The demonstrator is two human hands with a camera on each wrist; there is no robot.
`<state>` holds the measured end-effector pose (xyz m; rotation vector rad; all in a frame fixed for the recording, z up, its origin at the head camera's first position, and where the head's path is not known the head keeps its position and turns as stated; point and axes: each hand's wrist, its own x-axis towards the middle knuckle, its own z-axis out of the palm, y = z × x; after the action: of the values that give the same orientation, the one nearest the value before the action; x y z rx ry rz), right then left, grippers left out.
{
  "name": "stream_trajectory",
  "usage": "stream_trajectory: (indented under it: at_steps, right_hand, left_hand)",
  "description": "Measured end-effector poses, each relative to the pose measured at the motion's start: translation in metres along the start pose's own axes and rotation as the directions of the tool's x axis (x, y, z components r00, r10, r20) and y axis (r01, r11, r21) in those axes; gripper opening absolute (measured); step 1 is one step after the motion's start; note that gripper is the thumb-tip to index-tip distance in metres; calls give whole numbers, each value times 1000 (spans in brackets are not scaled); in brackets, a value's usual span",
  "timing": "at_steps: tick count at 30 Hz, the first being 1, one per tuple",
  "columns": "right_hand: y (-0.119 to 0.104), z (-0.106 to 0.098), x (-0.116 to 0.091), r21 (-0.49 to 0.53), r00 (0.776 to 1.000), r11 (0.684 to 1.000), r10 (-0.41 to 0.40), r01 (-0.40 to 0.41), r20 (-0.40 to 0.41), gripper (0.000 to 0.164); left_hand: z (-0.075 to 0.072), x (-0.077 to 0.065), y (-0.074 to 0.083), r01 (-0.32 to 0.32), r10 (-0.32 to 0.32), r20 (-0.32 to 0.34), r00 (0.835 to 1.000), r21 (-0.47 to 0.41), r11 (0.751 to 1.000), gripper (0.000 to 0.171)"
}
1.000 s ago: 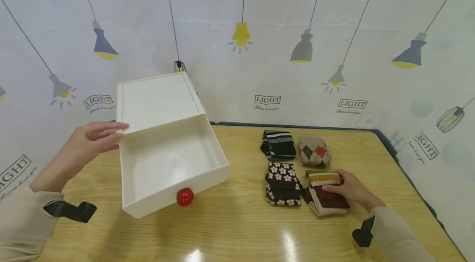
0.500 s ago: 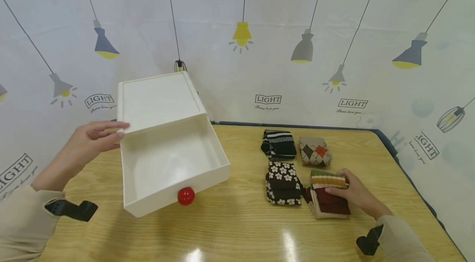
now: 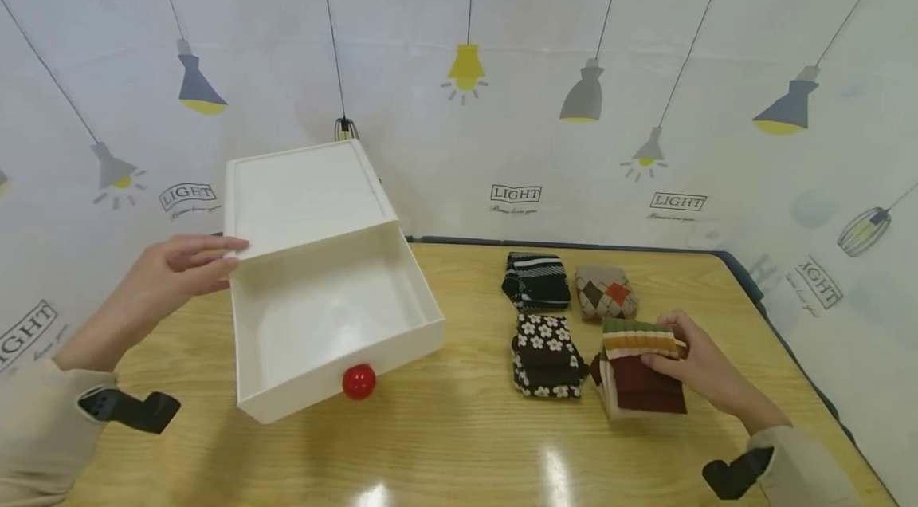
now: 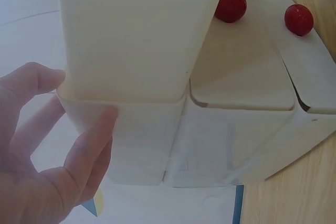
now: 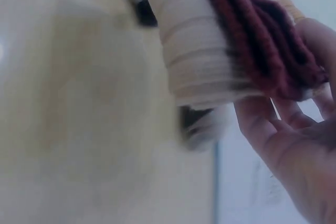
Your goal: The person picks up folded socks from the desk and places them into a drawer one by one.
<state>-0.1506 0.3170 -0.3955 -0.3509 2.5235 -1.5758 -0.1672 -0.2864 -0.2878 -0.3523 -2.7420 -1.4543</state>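
Observation:
My right hand (image 3: pixel 706 367) grips a folded pair of striped socks (image 3: pixel 647 379), green, mustard, cream and dark red. In the right wrist view, the thumb and fingers pinch the layered dark-red and cream knit (image 5: pixel 197 51) above the table. At the left, my left hand (image 3: pixel 172 272) rests with extended fingers on the front left corner of a white drawer unit (image 3: pixel 308 196). Its top drawer (image 3: pixel 337 308), bare inside, is pulled out and has a red round knob (image 3: pixel 358 382). Up close, the left thumb and fingertips (image 4: pixel 107 119) touch the casing's front edge.
Beside the held pair lie black flowered socks (image 3: pixel 547 355), black-and-white striped socks (image 3: pixel 538 281) and beige argyle socks (image 3: pixel 606 293) on the wooden table (image 3: pixel 459 443). Lower drawers with red knobs (image 4: pixel 299 19) show under the open one. A lamp-printed sheet (image 3: pixel 402 53) hangs behind.
My right hand has raised the striped socks off the table, drawing them slightly right and tilting them. The left hand and the drawer have stayed put.

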Motion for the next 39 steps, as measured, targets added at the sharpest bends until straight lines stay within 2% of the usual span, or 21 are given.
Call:
stream_trajectory:
  at_steps: [5,9,12,17,21,25,29,34,39]
  right_hand:
    - [-43,2,15,-46,991,992,-116,119,70,34]
    - [-91,10,35,9,972,982,-190,190,136,32]
    - [-129,22,53,39,961,973,-230,227,155,32]
    - [-188,51,82,110,962,977,-200,182,186,36]
    - [-223,83,100,221,955,968,-175,122,240,37]
    - [-244,120,119,310,947,949,-150,57,285,33]
    - [-257,157,136,335,937,941,-80,-42,341,33]
    - [-266,196,149,239,920,967,-8,-93,391,34]
    - [-271,227,150,158,903,980,42,-120,428,33]
  left_hand:
    - [-6,-2,2,29,-30,15,999,46,999,37]
    - [-7,-3,4,47,-48,20,999,76,996,39]
    - [-9,-4,5,49,-51,27,998,76,996,40]
    - [-10,-6,4,38,-40,30,999,66,997,40]
    - [-9,-6,3,24,-26,30,999,53,998,40]
    - [-6,-5,3,11,-12,31,999,34,999,40]
    - [-3,-3,5,10,-11,40,999,20,1000,42]
    - [-2,-1,8,5,-6,48,999,21,1000,43]
    - [-2,-1,10,-2,1,51,999,8,1000,42]
